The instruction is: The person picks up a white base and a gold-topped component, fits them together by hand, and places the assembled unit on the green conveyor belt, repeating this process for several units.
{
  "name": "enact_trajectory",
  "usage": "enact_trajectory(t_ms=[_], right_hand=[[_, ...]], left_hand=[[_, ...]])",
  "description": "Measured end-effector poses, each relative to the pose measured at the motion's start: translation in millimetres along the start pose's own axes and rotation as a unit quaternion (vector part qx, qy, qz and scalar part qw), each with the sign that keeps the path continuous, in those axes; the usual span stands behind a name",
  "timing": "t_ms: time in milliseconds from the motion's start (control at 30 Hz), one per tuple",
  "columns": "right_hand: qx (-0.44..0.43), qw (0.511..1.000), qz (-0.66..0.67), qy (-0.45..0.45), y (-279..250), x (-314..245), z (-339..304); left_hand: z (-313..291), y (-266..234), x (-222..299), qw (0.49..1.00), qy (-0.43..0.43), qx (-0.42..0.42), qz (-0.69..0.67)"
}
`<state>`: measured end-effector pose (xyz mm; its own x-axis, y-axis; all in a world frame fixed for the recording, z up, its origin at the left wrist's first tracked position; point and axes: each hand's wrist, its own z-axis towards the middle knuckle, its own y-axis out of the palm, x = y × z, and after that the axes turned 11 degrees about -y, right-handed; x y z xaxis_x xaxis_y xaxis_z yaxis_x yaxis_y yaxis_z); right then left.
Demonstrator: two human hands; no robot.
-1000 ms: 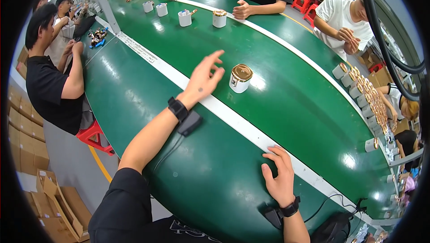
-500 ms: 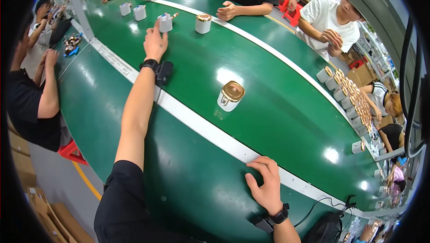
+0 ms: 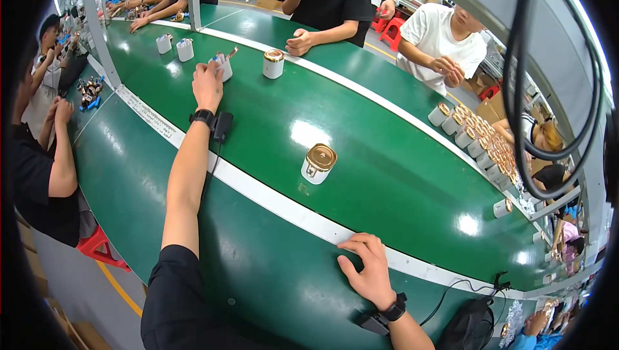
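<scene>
My left hand [image 3: 208, 85] is stretched far across the green belt, its fingers closed on the near left side of a small white housing [image 3: 226, 68]. That housing tilts a little, and a copper-coloured part sticks up from its top; my fingers hide its left side. Just right of it stands a white housing with a gold lid [image 3: 273, 65]. Closer to me, another gold-lidded white housing [image 3: 318, 164] stands alone on the belt. My right hand [image 3: 369, 267] holds nothing and lies with fingers apart at the white strip along the near edge.
Two white housings [image 3: 185, 50] without gold lids stand at the far left. Many gold-topped housings [image 3: 480, 143] line the belt's right far edge. Co-workers sit around, one in a white shirt [image 3: 445, 43]. Black cables hang at upper right; a black bag [image 3: 469, 325] lies lower right.
My left hand has closed on the white housing, which has gone from upright to tilted. The view has shifted slightly. My right hand keeps its place at the edge.
</scene>
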<state>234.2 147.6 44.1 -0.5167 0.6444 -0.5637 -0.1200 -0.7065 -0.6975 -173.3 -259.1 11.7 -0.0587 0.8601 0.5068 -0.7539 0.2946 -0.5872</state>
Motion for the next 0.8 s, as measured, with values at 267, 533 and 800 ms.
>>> enact_trajectory(t_ms=[267, 533, 800], right_hand=[[-0.002, 1.0, 0.017, -0.005, 1.7, 1.2, -9.4], [0.103, 0.982, 0.152, 0.051, 1.6, 10.4, -1.3], [0.07, 0.94, 0.333, 0.005, 3.1, 22.3, -11.8]], left_hand=[[-93.1, -82.5, 64.3, 0.962, 0.023, -0.082, -0.259], [-255.9, -203.9, 127.3, 0.692, -0.034, -0.478, -0.539], [-299.9, -242.1, 142.4, 0.555, 0.072, -0.621, -0.548]])
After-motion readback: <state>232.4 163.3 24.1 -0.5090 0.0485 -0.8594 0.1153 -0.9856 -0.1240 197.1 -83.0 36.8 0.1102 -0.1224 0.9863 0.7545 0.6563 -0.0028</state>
